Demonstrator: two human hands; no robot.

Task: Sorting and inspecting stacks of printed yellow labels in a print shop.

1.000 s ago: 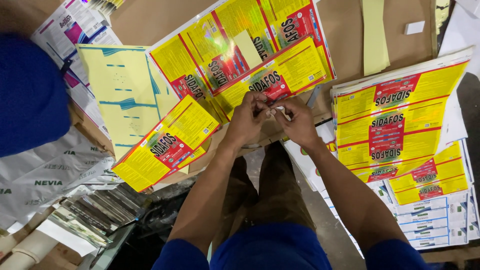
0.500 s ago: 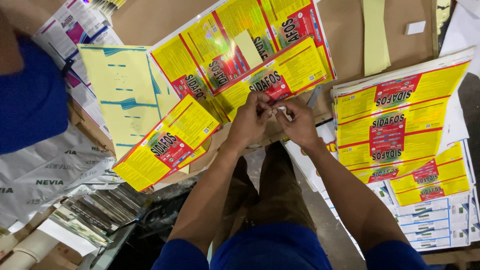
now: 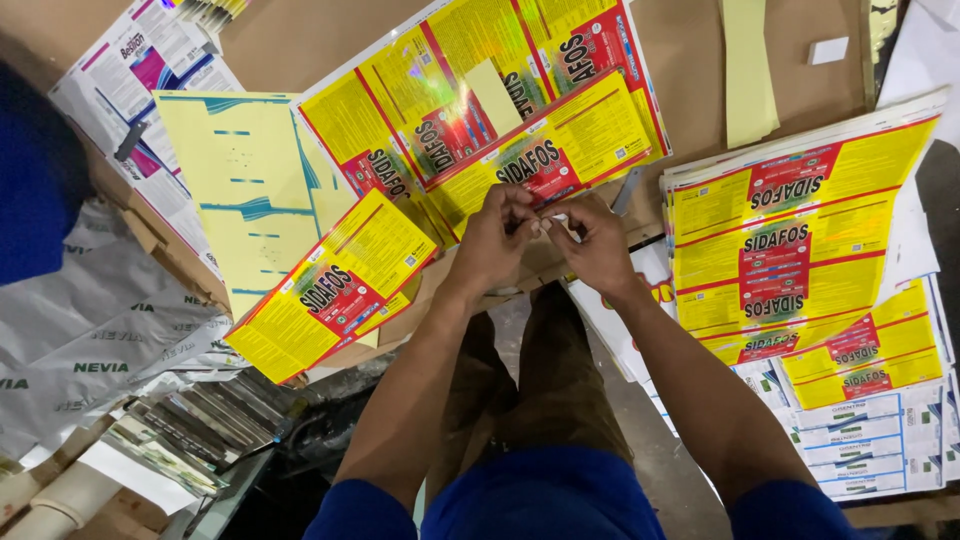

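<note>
Left hand (image 3: 497,240) and right hand (image 3: 592,243) meet at frame centre, fingertips pinched together on a small white scrap (image 3: 556,217) (at the near edge of the brown surface (image 3: 690,80)), hemmed by yellow label sheets (image 3: 790,240) right and upper centre.

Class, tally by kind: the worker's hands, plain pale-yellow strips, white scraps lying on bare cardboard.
Hands: 2, left hand and right hand, both pinching a white bit
Plain pale-yellow strips: 2
White scraps on bare cardboard: 1
Total: 5

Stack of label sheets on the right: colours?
Yellow with red panels, on the stack of label sheets, head view.
</note>
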